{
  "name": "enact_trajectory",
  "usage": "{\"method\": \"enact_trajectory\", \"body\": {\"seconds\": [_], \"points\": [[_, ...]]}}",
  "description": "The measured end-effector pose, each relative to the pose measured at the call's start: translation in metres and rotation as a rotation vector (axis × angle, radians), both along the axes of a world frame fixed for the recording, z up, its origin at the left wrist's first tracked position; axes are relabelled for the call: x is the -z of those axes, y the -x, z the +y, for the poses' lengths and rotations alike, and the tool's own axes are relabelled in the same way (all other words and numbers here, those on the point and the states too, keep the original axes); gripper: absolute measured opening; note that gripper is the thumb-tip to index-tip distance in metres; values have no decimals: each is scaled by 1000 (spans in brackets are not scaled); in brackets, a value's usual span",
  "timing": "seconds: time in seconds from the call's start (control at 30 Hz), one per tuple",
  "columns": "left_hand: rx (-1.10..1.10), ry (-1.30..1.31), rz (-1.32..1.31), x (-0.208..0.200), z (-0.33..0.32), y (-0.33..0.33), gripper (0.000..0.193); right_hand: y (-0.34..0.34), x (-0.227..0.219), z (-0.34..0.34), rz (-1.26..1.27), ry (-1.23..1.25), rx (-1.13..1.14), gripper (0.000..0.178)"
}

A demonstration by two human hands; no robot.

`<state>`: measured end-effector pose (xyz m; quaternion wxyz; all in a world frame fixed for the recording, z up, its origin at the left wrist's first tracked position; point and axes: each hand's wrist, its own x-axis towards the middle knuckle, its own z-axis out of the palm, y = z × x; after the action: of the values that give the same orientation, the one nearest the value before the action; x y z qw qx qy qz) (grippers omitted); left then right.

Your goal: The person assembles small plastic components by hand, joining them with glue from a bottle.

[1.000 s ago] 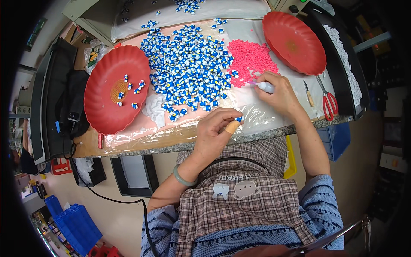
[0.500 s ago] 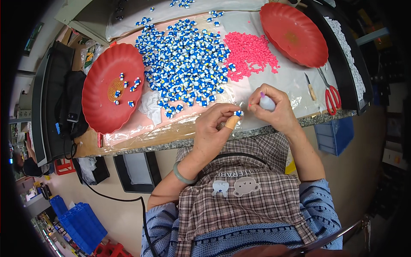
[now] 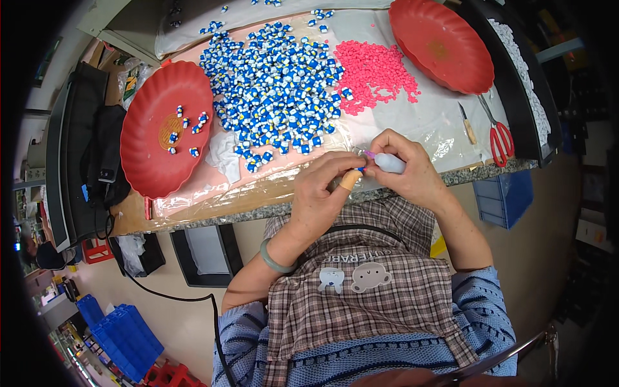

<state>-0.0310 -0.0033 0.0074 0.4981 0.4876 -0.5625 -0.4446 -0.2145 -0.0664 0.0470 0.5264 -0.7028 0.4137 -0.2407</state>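
Observation:
My left hand [image 3: 322, 193], with a tan finger cot on one finger and a green bangle at the wrist, pinches a small blue-and-white piece [image 3: 361, 169] near the table's front edge. My right hand [image 3: 406, 164] grips a small white squeeze bottle [image 3: 389, 163] whose pink tip touches that piece. The two hands meet in front of my chest. A big heap of blue-and-white pieces [image 3: 277, 97] lies on clear plastic sheeting behind them, with a pile of pink pellets [image 3: 377, 74] to its right.
A red dish [image 3: 151, 155] at the left holds several finished blue pieces. Another red dish [image 3: 442, 42] sits at the back right. Red-handled scissors [image 3: 498, 132] and a small knife [image 3: 467, 126] lie at the right. A black tray of white bits [image 3: 522, 71] borders the right edge.
My right hand came back from the pink pellets toward me with the bottle. Both hands have drawn together at the table edge, and the bottle tip now meets the piece.

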Motion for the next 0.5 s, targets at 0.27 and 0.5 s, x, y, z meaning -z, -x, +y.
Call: {"method": "enact_trajectory", "body": {"seconds": [0.27,0.5], "points": [[-23,111,-54,7,0,1,21,-3,2,1,-10,-47,15,23],[-26,147,-125,7,1,-1,20,-6,1,3,78,106,12,29]]}}
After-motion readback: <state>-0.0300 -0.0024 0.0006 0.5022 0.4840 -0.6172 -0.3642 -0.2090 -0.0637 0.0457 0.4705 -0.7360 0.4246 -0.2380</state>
